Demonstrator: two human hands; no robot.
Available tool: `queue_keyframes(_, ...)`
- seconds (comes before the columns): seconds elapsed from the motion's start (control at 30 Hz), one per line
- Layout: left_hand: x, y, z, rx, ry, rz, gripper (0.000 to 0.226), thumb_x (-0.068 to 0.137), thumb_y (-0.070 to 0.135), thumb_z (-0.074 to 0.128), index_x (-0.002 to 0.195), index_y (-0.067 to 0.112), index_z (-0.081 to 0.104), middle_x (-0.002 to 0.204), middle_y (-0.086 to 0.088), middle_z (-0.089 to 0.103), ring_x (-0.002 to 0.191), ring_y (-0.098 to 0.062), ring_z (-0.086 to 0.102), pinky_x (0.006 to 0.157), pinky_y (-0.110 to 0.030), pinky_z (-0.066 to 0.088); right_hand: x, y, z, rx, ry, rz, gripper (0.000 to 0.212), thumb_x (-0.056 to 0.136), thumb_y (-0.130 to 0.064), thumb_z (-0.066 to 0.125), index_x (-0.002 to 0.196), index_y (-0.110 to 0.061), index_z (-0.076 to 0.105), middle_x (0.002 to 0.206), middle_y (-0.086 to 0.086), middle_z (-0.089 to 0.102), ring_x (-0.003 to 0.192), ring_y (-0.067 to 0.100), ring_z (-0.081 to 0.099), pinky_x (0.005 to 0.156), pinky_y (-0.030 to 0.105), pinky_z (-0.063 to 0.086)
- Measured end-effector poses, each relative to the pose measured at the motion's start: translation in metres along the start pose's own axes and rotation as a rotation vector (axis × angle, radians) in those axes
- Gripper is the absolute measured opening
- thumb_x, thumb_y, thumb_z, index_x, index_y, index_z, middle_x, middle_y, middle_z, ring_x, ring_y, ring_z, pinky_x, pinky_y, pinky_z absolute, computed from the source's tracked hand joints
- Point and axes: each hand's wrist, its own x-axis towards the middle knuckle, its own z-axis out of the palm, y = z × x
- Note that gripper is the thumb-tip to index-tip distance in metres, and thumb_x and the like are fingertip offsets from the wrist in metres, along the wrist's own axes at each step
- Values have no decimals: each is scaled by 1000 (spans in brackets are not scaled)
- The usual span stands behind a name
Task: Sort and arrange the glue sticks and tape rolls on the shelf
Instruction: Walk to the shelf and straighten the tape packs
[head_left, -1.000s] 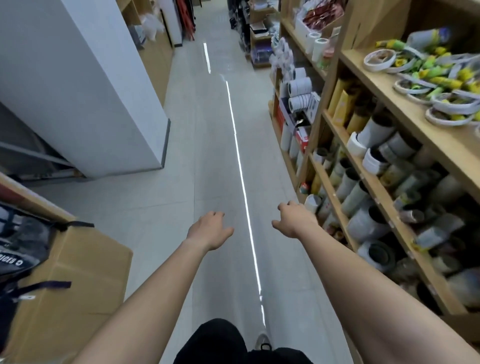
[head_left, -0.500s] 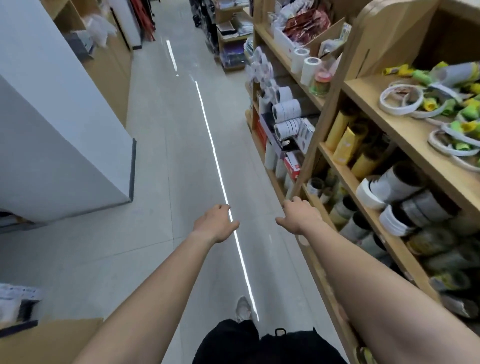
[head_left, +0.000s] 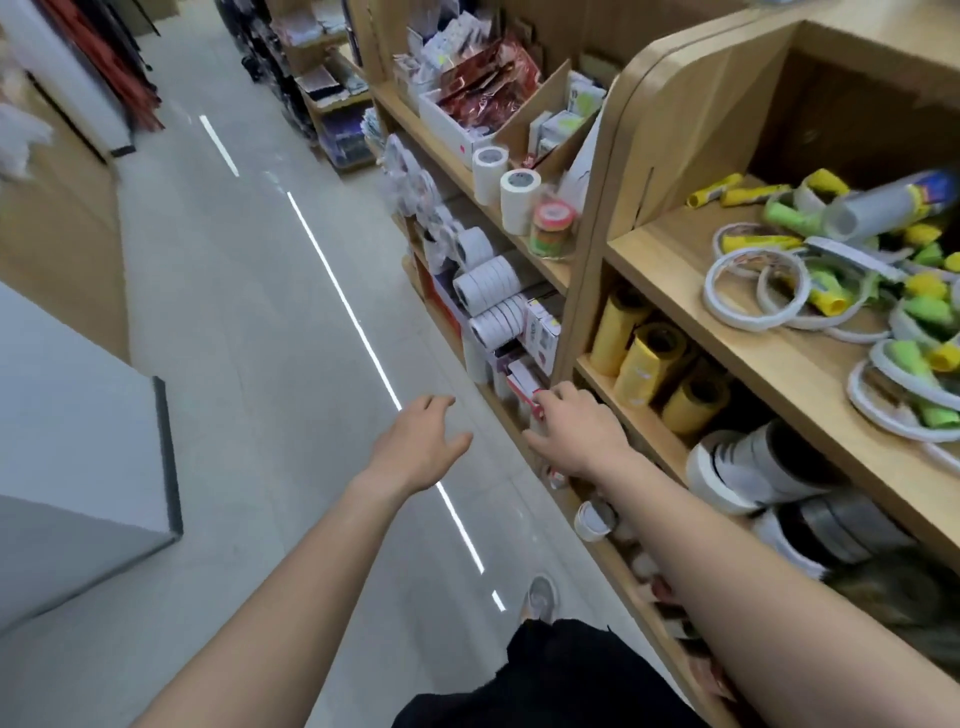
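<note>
**Shop aisle, both hands empty, jumble waiting on the right**

Pale floor tiles (head_left: 249, 322) run up the aisle, with a white block (head_left: 67, 415) standing at the far left. Over the floor the left hand (head_left: 415, 447) hangs with fingers loosely spread and nothing in it, probably held out for balance as the person faces the shelving. Just beside it, the right hand (head_left: 576, 436) hovers in front of the lower shelf edge, fingers slackly bent. Nothing shows in its grasp, and I cannot tell whether its fingertips touch the red-edged box (head_left: 522, 376) behind them. It leads, I judge, because the work lies on that side.

Further right, yellow-wrapped rolls (head_left: 654, 358) lie on their sides, mouths outward, easy to pull. Above them, on the shelf board (head_left: 691, 254), is the task's own stock. Thin white tape rolls (head_left: 753, 288) lie flat and overlapping, with yellow and green glue sticks (head_left: 789, 218) strewn across and through them, some inside the rings. A clear tube (head_left: 883, 205) rests on the heap. Nothing looks sorted yet. Both hands are well below and left of the pile, so a reach up and right seems to come first.
</note>
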Motion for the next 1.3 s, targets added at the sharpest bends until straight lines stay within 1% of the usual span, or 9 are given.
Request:
queue_keyframes(0.13, 45, 46, -29, 22, 22, 143, 61, 96, 52, 51, 150, 26, 36, 154, 6, 37, 136, -19, 43, 104, -42, 44, 3, 36, -36, 91, 130, 84, 55, 89, -54, 55, 137, -27, 50, 136, 1, 50, 122, 24, 50, 96, 42, 50)
queue_keyframes(0.2, 61, 75, -40, 11, 54, 288, 59, 96, 52, 53, 148, 28, 39, 152, 9, 39, 129, -17, 49, 102, -36, 45, -6, 48, -55, 123, 209, 110, 54, 91, -52, 55, 139, -29, 49, 137, -1, 49, 124, 22, 49, 98, 40, 49)
queue_keyframes(0.37, 85, 138, -58, -139, 83, 626, 54, 95, 43, 60, 145, 28, 46, 144, 15, 44, 129, 0, 41, 108, -26, 36, -47, 64, -100, 230, 408, 186, 54, 92, -53, 52, 140, -29, 47, 137, -8, 47, 122, 15, 48, 97, 34, 48)
queue_keyframes(0.57, 132, 204, -59, -228, 64, 1004, 58, 89, 51, 57, 137, 20, 57, 139, 6, 52, 131, -11, 47, 110, -23, 35, -73, 81, -117, 304, 694, 378, 51, 92, -48, 54, 136, -24, 53, 133, -7, 51, 121, 13, 50, 95, 30, 47)
queue_keyframes(0.73, 164, 251, -42, -186, -30, 1186, 65, 82, 60, 63, 137, 28, 56, 150, 3, 41, 138, -14, 38, 110, -23, 31, -58, 101, -121, 194, 881, 634, 49, 91, -41, 56, 133, -16, 59, 128, 2, 54, 118, 22, 51, 99, 37, 46)
queue_keyframes(0.9, 184, 258, -22, -176, -42, 1173, 63, 74, 70, 66, 122, 29, 63, 143, 3, 50, 134, -16, 46, 105, -42, 46, -38, 113, -117, 109, 743, 790, 55, 90, -50, 59, 137, -21, 55, 137, 0, 50, 123, 24, 47, 102, 43, 43)
queue_keyframes(1.07, 203, 237, -25, -301, 48, 1113, 50, 71, 62, 78, 98, 21, 67, 124, 8, 58, 117, -13, 58, 93, -37, 52, -37, 114, -104, 121, 812, 748, 54, 91, -41, 61, 140, -20, 53, 136, 0, 52, 125, 21, 47, 106, 40, 41)
queue_keyframes(1.17, 207, 229, -28, -283, 54, 1064, 50, 71, 58, 81, 102, 23, 65, 126, 12, 55, 116, -9, 56, 91, -32, 50, -37, 120, -100, 142, 814, 783, 52, 91, -41, 59, 138, -18, 55, 133, 2, 51, 124, 22, 47, 105, 40, 42)
queue_keyframes(1.3, 199, 233, -24, -238, 64, 1049, 62, 76, 57, 70, 128, 24, 57, 146, 5, 46, 134, -15, 46, 106, -30, 41, -38, 128, -96, 95, 729, 730, 51, 92, -48, 49, 134, -22, 60, 132, -7, 58, 119, 23, 50, 103, 40, 43)
